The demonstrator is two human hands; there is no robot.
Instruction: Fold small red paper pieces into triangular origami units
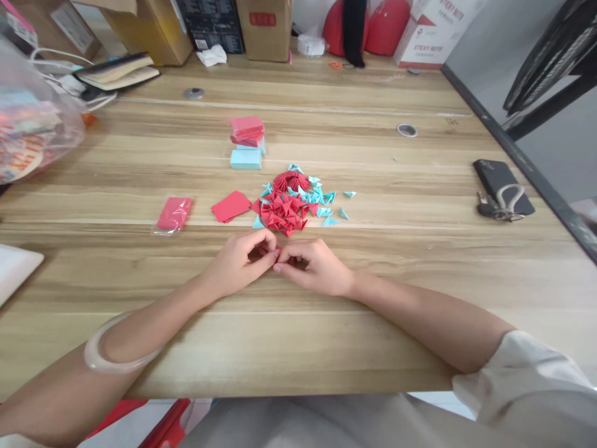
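Toward the front edge of the tabletop [298, 348], the left hand [240, 260] and the right hand [321, 267] together pinched a small red paper piece [278, 255]. Just beyond lay red folded pieces [282, 213], with red sheets [230, 206] toward the left edge.

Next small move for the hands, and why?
Probably press a crease into the red paper piece: the left hand and right hand both pinch it at their fingertips, and folded red pieces lie piled just beyond.
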